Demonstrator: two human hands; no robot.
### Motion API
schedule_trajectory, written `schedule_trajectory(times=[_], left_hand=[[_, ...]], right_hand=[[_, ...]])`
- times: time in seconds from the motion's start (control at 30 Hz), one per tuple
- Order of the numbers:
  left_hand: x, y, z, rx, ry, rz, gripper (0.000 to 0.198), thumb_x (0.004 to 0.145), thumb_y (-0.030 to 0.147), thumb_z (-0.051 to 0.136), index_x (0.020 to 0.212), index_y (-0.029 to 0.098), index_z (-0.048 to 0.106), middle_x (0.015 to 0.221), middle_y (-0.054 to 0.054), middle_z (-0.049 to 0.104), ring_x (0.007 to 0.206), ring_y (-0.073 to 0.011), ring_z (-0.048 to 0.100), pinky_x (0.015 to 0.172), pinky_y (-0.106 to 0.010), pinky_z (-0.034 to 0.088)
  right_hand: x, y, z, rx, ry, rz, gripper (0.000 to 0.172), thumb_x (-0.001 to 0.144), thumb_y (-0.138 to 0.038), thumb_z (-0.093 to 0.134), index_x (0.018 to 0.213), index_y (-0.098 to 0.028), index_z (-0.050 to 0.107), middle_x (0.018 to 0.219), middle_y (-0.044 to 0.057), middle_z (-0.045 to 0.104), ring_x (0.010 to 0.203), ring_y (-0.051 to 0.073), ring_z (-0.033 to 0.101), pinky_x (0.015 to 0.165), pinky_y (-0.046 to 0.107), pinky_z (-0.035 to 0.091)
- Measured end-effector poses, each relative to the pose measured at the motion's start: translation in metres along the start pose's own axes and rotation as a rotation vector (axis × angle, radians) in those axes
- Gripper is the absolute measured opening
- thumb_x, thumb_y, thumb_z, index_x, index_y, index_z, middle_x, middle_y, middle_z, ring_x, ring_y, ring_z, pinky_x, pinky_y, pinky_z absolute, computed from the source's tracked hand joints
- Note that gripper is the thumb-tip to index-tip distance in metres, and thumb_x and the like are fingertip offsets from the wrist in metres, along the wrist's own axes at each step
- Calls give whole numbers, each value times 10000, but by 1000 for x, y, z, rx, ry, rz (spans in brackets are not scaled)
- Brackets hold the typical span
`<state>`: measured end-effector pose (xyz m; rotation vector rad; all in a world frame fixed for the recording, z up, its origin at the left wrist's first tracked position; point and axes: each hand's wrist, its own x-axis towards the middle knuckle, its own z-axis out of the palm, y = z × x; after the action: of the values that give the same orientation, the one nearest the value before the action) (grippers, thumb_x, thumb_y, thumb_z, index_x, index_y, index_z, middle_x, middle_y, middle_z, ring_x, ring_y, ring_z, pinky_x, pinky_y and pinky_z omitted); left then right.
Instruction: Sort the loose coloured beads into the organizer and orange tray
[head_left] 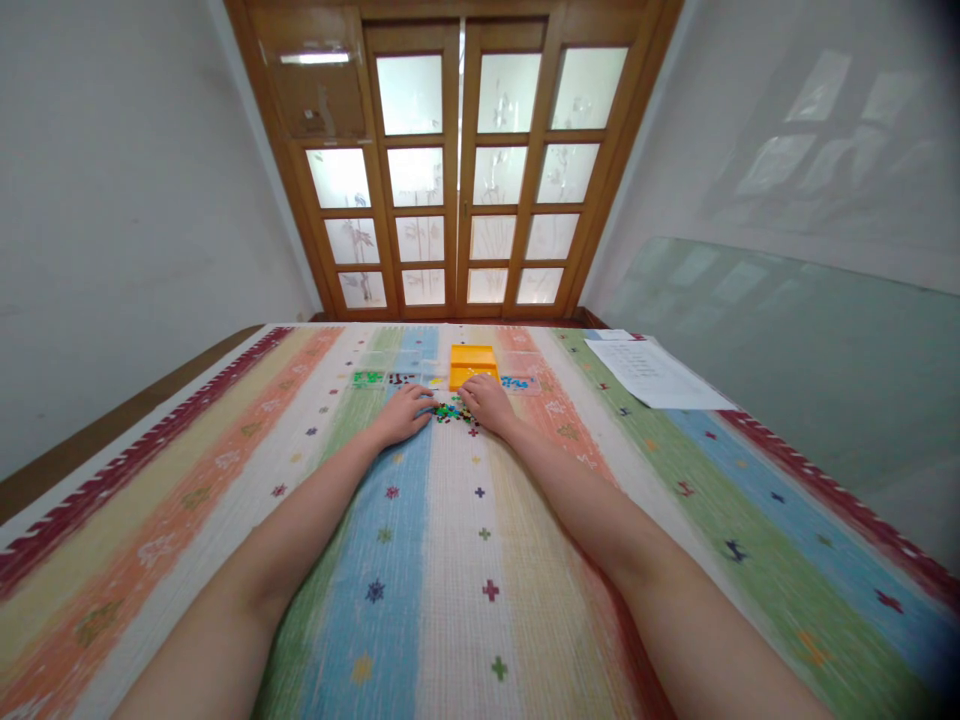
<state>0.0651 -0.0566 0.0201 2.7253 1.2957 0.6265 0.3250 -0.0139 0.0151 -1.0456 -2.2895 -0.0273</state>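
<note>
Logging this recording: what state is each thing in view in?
Pile: loose, mixed colours
Left hand: palm down, fingertips at the pile's left edge; grip unclear
Right hand: fingers bent at the pile's right side; grip unclear
Orange box: open
Green pieces: grouped, left of the orange box
Paper: lying flat
Cloth: spread out
Doors: bright slit between; shut or ajar unclear

Got L hand (409, 412) at L edge of mixed-colour pile of tiny pcs (450, 412), R hand (487, 402) at R side of same, fingers bent; can't tell if gripping any. See orange box (474, 353) just beyond R hand, green pcs (367, 378) & dk red pcs (402, 379) to L, blue pcs (516, 383) to R, all on striped tablecloth (386, 540). Note papers (652, 374) far R, wood-framed doors (469, 170) in bkgd.
</note>
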Motion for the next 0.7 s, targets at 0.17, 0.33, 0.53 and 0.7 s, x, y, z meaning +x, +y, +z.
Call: schedule_trajectory(times=[0.17,0.33,0.53,0.7], left_hand=[[0,-5,0,-10,21,-59,264,956,228,588,1138,260,777,1276,-79,696,1273,-276,560,1196,-472,397],[-1,-13,4,-15,58,-125,212,926,239,623,1072,260,777,1181,-72,720,1206,-270,589,1139,-444,432],[-1,-11,4,-12,76,-153,187,919,244,618,1019,256,775,1112,-73,730,1164,-269,610,1092,-426,454],[1,-9,2,-35,160,-259,171,924,262,590,969,233,752,1020,-70,744,1016,-258,657,951,-383,495]], right_hand=[[0,1,0,11,9,7,351,1085,-326,511,921,-178,784,986,119,742,981,256,617,932,384,430],[1,1,3,-3,-1,-21,353,1091,-340,509,923,-184,778,984,113,740,984,253,611,932,381,429],[1,2,5,-13,-3,-37,380,1100,-350,488,917,-186,777,968,106,734,966,241,603,925,374,432],[-1,3,5,2,0,-41,367,1102,-352,490,924,-195,769,974,98,735,979,239,602,916,368,432]])
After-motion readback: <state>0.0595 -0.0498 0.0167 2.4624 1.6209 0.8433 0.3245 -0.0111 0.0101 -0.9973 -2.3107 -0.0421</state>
